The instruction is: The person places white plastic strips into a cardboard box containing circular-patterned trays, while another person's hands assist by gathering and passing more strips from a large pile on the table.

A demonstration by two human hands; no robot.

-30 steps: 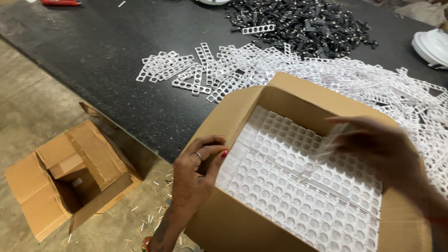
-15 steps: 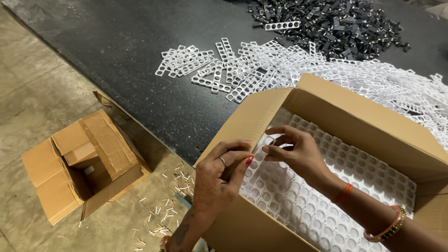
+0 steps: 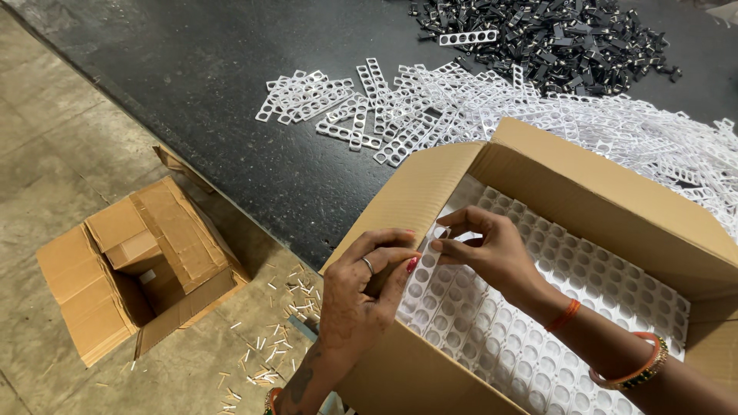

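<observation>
A large cardboard box point(image 3: 600, 180) stands open on the dark table, filled with a layer of white plastic strips with round holes point(image 3: 538, 307). My left hand point(image 3: 361, 296) grips the near left corner of the box, fingers over its rim and touching the strips. My right hand point(image 3: 484, 250) reaches in from the right and pinches the end of one white strip point(image 3: 438, 234) at that same corner, thumb and fingertips closed on it. Both hands nearly touch each other.
Loose white holed strips point(image 3: 430, 115) lie spread on the black table point(image 3: 192, 92) behind the box. A heap of small black parts point(image 3: 553, 38) sits further back. A smaller open cardboard box point(image 3: 131, 269) stands on the floor at left, with scattered white bits point(image 3: 277, 338) beside it.
My right hand came from the box's right side to its near left corner and closed on a strip. My left hand shifted up along the rim. The view moved closer.
</observation>
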